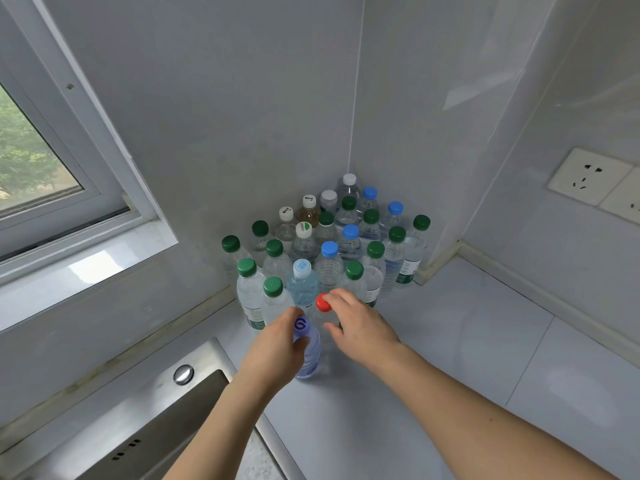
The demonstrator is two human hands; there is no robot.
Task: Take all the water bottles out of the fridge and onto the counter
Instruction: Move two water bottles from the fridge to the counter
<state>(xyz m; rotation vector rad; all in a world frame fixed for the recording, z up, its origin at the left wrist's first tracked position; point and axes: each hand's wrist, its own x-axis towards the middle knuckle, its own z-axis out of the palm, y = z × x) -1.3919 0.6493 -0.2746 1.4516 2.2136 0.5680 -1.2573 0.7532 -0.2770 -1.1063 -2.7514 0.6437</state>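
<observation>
The purple cap point(301, 324) carries a white mark like a "6" or "G". The white-and-green cap point(304, 229) has small print, perhaps "C'estbon", too small to be sure. Other caps and labels are unreadable

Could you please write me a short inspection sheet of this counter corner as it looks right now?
Surface: pale counter, bare to the right of the bottles.
Job's things: many water bottles stand upright, packed into the wall corner, caps mostly green, some blue and white; one bottle with brownish liquid near the back.
Hands: left hand grips the purple-capped bottle at its neck; right hand holds the red-capped bottle near its cap. Both bottles are at the front of the cluster.
Clutter: nothing seen.
Cables: nothing seen.
Surroundings: steel sink front left, window left, wall sockets right. The fridge is not in view.
</observation>
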